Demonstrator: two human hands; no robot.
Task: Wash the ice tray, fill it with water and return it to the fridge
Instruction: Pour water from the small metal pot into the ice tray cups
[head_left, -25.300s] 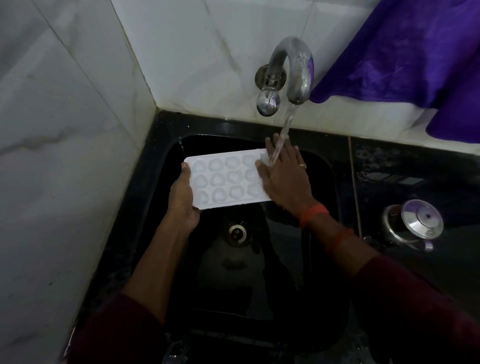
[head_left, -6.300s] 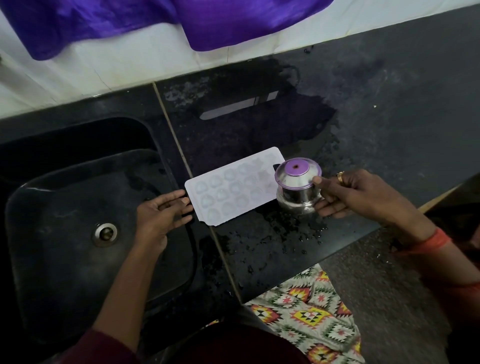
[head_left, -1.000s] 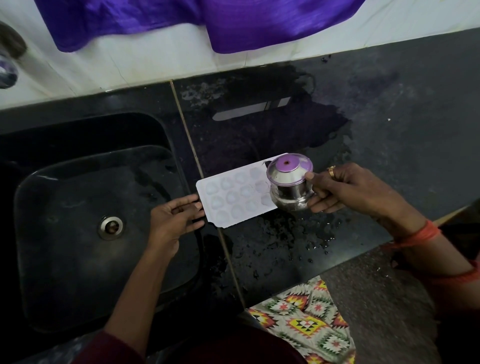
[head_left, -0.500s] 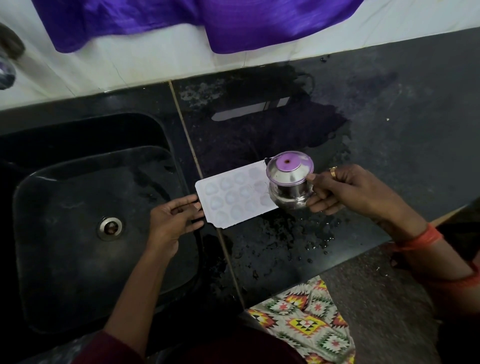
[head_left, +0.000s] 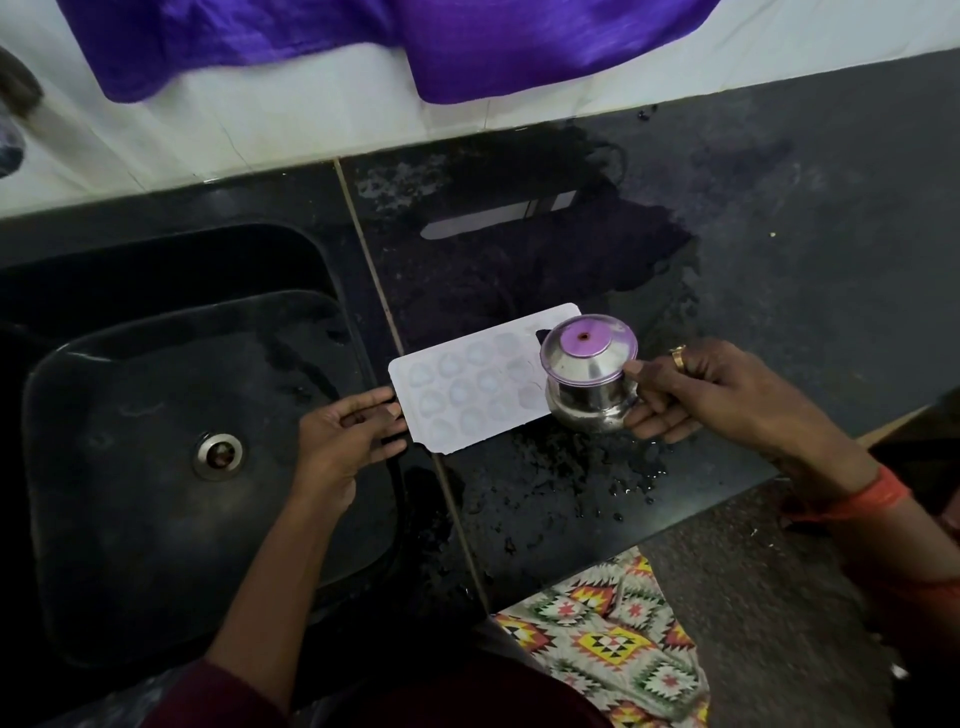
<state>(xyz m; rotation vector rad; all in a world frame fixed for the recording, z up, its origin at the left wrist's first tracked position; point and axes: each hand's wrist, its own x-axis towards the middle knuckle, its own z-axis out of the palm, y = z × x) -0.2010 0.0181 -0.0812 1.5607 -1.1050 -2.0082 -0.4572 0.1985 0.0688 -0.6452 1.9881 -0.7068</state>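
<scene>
Filling stage is judged to be in hand. White ice tray (head_left: 467, 387) lies flat on the wet black countertop (head_left: 779, 218), just beside the sink (head_left: 171, 545), its near short edge about on the seam between sink surround and counter. Washing cannot be confirmed from this view; the tray's position out of the basin and the water scattered over the counter suggest it is finished. Return to the fridge is outstanding, and no fridge is in view.

Left hand (head_left: 345, 436) rests with fingers loosely extended, tips touching the tray's near short edge, steadying rather than gripping it.

Right hand (head_left: 696, 392) is closed around a small steel water pot (head_left: 589, 382), thumb against its neck and fingers wrapped round the belly. The pot is held over the far end of the tray and appears tipped towards it, its mouth reflecting purple from the purple cloth (head_left: 415, 41) hanging on the wall above.

Contents: the tray's rounded cells appear pale and faintly glossy, and whether each holds water cannot be told. No stream from the pot is discernible, and its contents are hidden. The sink is empty apart from its drain (head_left: 217, 454).

Remaining work, by judgement: complete filling, lift the tray level, and carry it to the fridge without spilling.
</scene>
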